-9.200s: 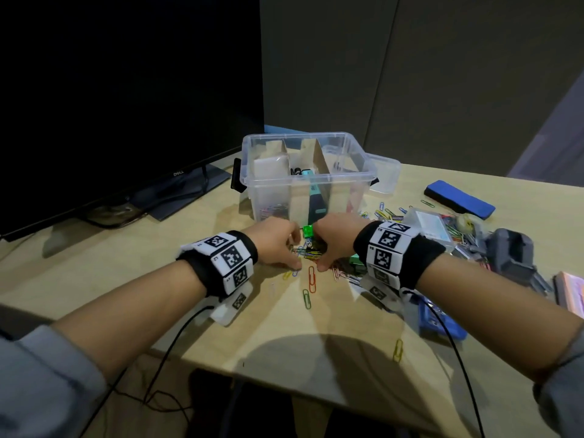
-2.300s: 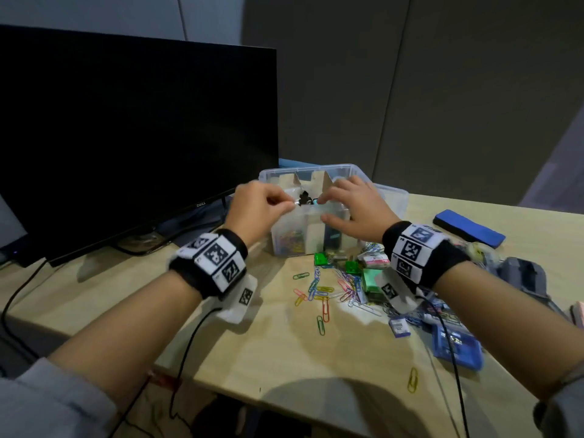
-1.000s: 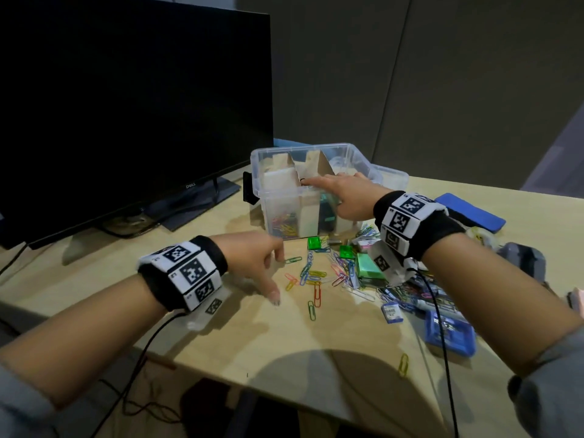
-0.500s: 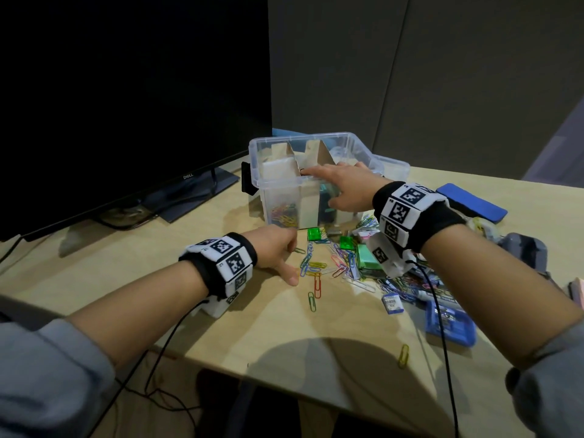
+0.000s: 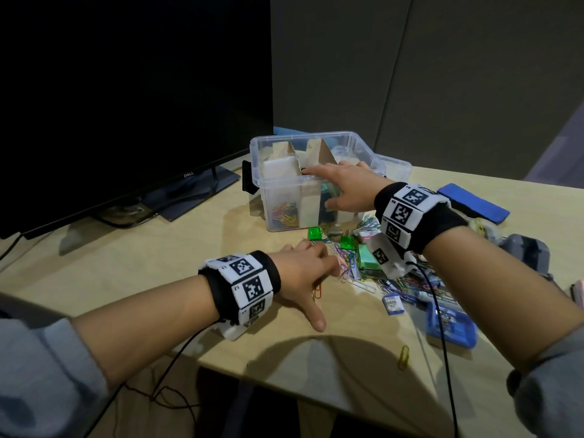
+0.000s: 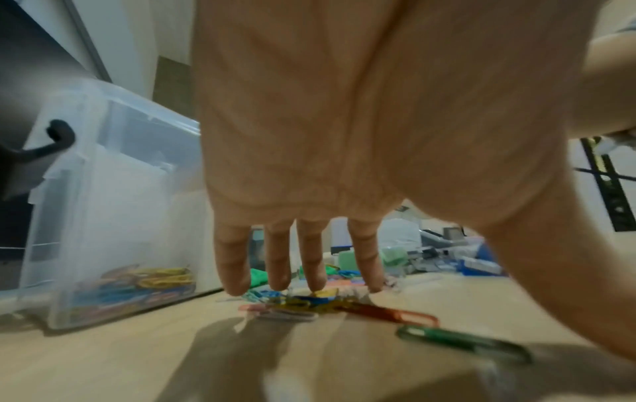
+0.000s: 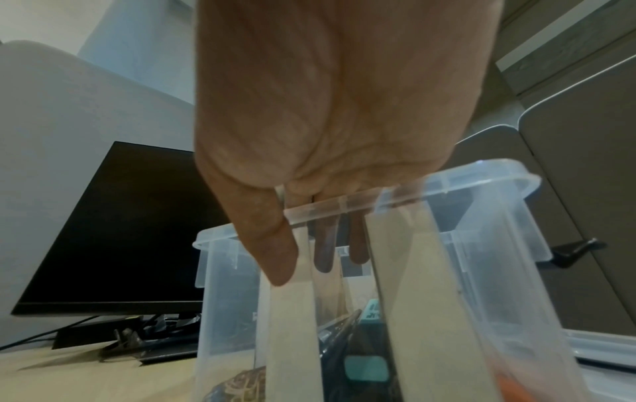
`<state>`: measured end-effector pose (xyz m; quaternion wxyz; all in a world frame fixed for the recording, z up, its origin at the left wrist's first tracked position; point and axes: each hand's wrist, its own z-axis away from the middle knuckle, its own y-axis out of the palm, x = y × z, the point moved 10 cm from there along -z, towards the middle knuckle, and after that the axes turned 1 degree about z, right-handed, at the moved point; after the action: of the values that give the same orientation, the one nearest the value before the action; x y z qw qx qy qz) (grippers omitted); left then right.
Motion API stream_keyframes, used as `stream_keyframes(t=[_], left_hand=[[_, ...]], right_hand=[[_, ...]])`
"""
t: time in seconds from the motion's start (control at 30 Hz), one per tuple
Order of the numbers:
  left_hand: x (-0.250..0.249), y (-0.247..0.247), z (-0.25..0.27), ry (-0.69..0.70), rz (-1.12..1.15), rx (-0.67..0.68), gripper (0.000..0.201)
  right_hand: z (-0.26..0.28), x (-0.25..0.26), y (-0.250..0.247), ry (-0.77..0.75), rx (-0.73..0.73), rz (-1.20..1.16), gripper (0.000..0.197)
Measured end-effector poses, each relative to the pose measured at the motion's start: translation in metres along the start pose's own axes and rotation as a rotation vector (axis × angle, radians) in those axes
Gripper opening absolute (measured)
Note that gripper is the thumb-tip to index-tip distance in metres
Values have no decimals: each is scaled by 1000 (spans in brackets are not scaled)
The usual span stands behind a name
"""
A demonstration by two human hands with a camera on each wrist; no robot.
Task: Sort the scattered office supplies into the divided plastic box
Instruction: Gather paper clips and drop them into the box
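- Two hands: left hand, right hand.
- One divided plastic box; two cardboard dividers.
- Two green clips.
- One monitor.
- Paper clips: too tangled to count.

The right hand reaches over the near rim of the clear box, its fingers straight and dipping inside between two cardboard dividers, the thumb lying outside the wall. A teal item sits low in the box. Left of the box stands a dark monitor on the worktop.
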<state>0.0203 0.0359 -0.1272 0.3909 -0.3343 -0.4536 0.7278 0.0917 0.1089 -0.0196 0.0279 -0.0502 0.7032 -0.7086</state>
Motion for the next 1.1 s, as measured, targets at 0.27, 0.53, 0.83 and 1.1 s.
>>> stream_keyframes(t=[0.27,0.53,0.83,1.1], left_hand=[[10,-16,-17,-9,86,-25,31],[49,-47,-18,-145,140,-187,30],[61,-30,-22,-285,372,-70,46],[54,-22,-26,-258,494,-26,23]], right_hand=[[2,2,-1,6,-5,14,72],[1,2,0,7,-1,36,73],[1,2,-1,2,-13,40,72],[0,2,0,-3,-17,51,71]])
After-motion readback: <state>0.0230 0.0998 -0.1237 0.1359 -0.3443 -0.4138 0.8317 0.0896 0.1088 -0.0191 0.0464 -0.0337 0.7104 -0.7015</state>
